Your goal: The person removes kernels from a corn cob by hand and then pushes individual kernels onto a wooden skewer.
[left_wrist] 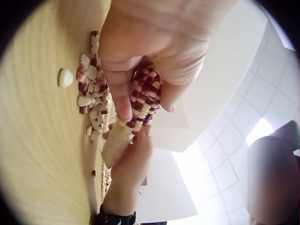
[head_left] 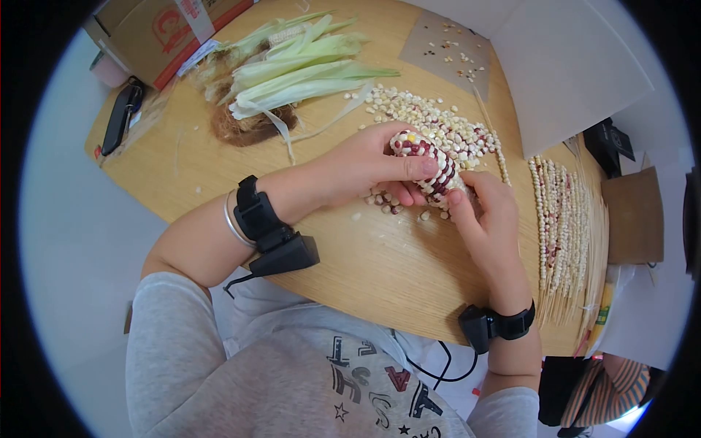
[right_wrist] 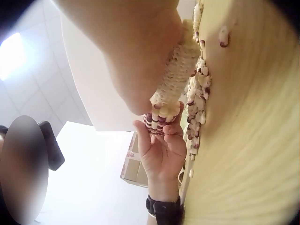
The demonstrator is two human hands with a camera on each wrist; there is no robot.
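A corn cob [head_left: 444,177] with white and dark red kernels is held in both hands over the table. My left hand [head_left: 380,162] grips its kernel-covered part, thumb lying along the upper side. My right hand [head_left: 491,219] holds the other end, its thumb tip at the border of the kernel rows. That end is stripped, showing a pale bare core [left_wrist: 116,144] in the left wrist view and a long pitted stretch of bare cob [right_wrist: 176,77] in the right wrist view. Loose kernels [head_left: 438,120] lie in a pile beneath and behind the hands.
Husked corn with green leaves [head_left: 307,77] and brown silk lies at the back left, beside a cardboard box [head_left: 164,44]. Strings of threaded kernels [head_left: 558,226] line the right side. A grey mat [head_left: 445,51] with scattered kernels and a white panel [head_left: 577,66] stand farther back.
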